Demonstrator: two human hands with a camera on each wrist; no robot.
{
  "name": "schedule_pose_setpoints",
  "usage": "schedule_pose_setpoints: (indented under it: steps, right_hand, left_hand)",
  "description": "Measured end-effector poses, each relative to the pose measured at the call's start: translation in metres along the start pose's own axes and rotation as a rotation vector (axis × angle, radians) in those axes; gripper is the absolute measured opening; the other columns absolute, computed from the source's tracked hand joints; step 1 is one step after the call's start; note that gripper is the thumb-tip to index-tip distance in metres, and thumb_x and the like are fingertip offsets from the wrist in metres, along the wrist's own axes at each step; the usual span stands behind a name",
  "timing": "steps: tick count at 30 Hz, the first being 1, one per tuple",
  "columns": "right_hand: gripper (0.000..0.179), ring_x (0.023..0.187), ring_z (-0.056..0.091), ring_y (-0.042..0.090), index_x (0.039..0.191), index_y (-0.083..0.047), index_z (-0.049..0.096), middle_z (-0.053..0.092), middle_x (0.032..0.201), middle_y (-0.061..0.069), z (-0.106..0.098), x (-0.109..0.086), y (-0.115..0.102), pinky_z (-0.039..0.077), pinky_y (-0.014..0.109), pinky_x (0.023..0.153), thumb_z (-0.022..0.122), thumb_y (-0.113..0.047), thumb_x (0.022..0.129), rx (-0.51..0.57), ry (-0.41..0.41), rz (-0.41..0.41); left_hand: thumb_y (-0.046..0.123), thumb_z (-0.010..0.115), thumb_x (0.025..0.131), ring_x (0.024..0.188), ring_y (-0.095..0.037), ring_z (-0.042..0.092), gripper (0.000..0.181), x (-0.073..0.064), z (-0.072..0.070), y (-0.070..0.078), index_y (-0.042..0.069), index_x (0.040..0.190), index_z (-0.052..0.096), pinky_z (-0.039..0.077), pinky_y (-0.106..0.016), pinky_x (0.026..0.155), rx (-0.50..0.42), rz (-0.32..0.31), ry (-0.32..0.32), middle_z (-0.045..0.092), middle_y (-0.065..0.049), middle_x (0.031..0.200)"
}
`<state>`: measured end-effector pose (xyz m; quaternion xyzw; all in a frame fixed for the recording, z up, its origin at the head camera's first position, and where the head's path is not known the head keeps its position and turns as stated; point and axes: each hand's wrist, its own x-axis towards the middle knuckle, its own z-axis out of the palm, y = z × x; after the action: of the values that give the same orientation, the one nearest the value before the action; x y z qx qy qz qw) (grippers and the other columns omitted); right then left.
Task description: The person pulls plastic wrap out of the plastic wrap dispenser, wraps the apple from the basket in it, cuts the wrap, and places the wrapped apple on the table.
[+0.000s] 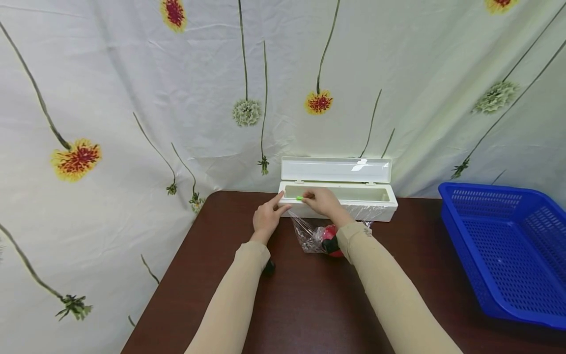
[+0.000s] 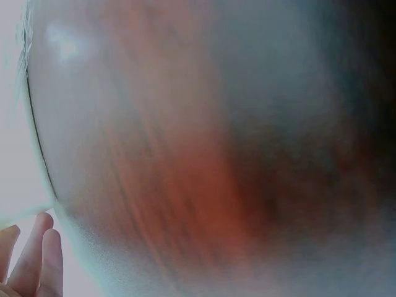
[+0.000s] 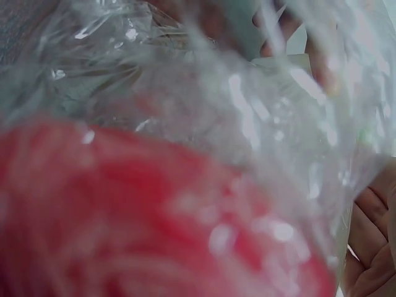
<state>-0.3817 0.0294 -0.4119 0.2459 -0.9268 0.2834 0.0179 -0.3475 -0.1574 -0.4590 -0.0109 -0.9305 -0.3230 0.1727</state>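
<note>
A long white cling film dispenser (image 1: pixel 382 212) stands at the back of the table with its lid (image 1: pixel 323 169) raised. My left hand (image 1: pixel 266 216) holds its left front corner, thumb on the front and a finger at the top edge. At the front rim my right hand (image 1: pixel 322 200) pinches a small bright green slide cutter (image 1: pixel 299 198). Clear cling film (image 1: pixel 308 238) hangs from the front onto the table. Against it, partly hidden by my right sleeve, lies a red rounded thing (image 3: pixel 124 210); the right wrist view shows it large and blurred behind the film.
To the right on the dark brown table (image 1: pixel 300 314) stands a blue plastic basket (image 1: pixel 462 250) with perforated sides. A white flower-print cloth (image 1: pixel 199 98) hangs right behind the table and along its left side.
</note>
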Motion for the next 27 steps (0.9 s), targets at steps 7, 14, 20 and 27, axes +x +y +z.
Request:
schedule_pose_setpoints:
  steps: [7,14,20,27]
  right_hand:
    - [0.025,0.095,0.062,0.024,0.107,-0.003,0.067,0.068,0.101,0.01,-0.001,0.0,0.001,0.048,0.037,0.085,0.059,-0.022,0.094,-0.005,0.003,-0.009]
    - [0.024,0.096,0.062,0.024,0.105,-0.003,0.067,0.068,0.1,0.01,-0.001,0.002,0.007,0.048,0.038,0.085,0.06,-0.022,0.093,0.026,-0.004,-0.016]
    - [0.025,0.094,0.063,0.022,0.104,-0.005,0.068,0.068,0.099,0.008,-0.002,0.003,0.011,0.049,0.037,0.082,0.06,-0.026,0.093,0.034,-0.007,-0.017]
    - [0.024,0.097,0.062,0.024,0.108,-0.004,0.067,0.068,0.103,0.01,-0.003,-0.002,0.006,0.049,0.037,0.085,0.059,-0.022,0.093,-0.004,-0.004,0.005]
  left_hand:
    - [0.048,0.064,0.081,0.044,-0.02,0.039,0.059,0.0,0.0,0.001,0.029,0.136,0.051,0.033,-0.032,0.048,0.016,-0.012,-0.009,0.051,-0.006,0.057]
    - [0.047,0.066,0.081,0.048,-0.021,0.042,0.06,0.001,-0.001,0.002,0.029,0.135,0.051,0.037,-0.033,0.051,0.026,-0.025,-0.008,0.06,-0.009,0.066]
    - [0.047,0.065,0.081,0.048,-0.021,0.041,0.06,0.002,-0.001,0.002,0.029,0.136,0.051,0.036,-0.033,0.051,0.026,-0.028,-0.012,0.06,-0.009,0.067]
    - [0.049,0.065,0.081,0.047,-0.021,0.041,0.06,0.001,0.001,0.0,0.029,0.136,0.051,0.036,-0.032,0.05,0.017,-0.019,-0.011,0.055,-0.008,0.062]
